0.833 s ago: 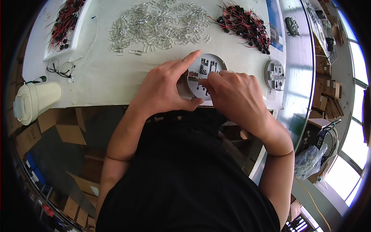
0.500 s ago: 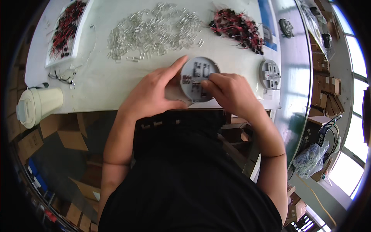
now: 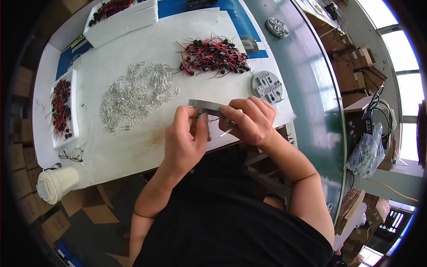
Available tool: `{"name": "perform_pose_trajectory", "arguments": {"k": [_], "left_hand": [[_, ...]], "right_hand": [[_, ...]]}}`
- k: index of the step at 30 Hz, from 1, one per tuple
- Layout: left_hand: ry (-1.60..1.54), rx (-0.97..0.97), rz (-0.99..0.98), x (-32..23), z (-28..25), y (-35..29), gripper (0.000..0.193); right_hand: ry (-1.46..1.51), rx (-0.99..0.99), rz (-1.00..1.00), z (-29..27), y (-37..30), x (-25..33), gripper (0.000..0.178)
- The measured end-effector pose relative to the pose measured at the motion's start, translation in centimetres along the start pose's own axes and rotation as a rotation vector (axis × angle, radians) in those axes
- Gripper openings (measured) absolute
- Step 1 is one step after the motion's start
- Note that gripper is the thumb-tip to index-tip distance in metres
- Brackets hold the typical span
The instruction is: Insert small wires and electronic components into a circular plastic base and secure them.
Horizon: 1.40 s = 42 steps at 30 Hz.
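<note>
A round grey fixture (image 3: 207, 105) is lifted off the white table and tilted, so its edge faces me. My left hand (image 3: 184, 138) pinches its left end with thumb and fingers. On its right end, my right hand (image 3: 250, 120) is closed around the rim. A thin pale pointed piece (image 3: 227, 131) sticks out below the right fingers; its kind is unclear. The face of the fixture is mostly hidden behind my fingers. Right of my hands lies a second round grey fixture (image 3: 267, 86), its slotted face up.
Small clear U-shaped pieces (image 3: 138, 95) lie loose beyond my left hand. Behind them is a heap of black parts with red wires (image 3: 213, 57). White foam trays (image 3: 62, 109) hold more. Glasses (image 3: 71, 155) and a cream lidded bin (image 3: 58, 183) are at the left edge.
The fixture, face up before, is now raised and tipped onto its edge. My left hand has closed on it, and the right has shifted to its end. The whole view has turned.
</note>
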<state>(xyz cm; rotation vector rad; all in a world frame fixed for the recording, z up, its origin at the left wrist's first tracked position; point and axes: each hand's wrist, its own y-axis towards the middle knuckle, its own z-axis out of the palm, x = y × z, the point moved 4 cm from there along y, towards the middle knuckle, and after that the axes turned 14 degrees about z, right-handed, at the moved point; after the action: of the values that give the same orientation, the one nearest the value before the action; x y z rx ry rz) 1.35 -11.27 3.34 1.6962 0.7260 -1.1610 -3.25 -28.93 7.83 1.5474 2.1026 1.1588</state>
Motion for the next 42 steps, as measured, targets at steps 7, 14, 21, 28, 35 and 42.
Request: {"name": "perform_pose_trajectory", "arguments": {"k": [7, 14, 21, 28, 35, 42], "left_hand": [[-0.188, 0.104, -0.079, -1.9, 1.6, 1.3, 0.018], [0.079, -0.004, -0.063, 2.5, -5.8, -2.6, 0.019], [0.120, -0.077, -0.019, 4.3, -9.8, -5.2, 0.020], [0.445, 0.100, 0.322, 2.9, -8.9, -4.3, 0.023], [0.317, -0.078, 0.435, 1.7, -9.2, -4.8, 0.026], [0.488, 0.079, 0.402, 1.2, -8.2, -4.4, 0.065]], "right_hand": [[-0.123, -0.258, 0.381, -4.3, 2.1, -9.8, 0.014], [-0.705, -0.286, 1.273, -20.0, -9.4, -41.7, 0.033], [-0.661, -0.150, 1.111, -12.9, -7.2, -41.0, 0.038], [-0.446, 0.274, 0.919, -1.1, -0.1, -39.3, 0.030], [0.050, 0.627, 0.591, -0.7, 4.0, -16.1, 0.010], [0.226, 1.010, 0.312, 5.0, 3.7, -0.2, 0.020]]}}
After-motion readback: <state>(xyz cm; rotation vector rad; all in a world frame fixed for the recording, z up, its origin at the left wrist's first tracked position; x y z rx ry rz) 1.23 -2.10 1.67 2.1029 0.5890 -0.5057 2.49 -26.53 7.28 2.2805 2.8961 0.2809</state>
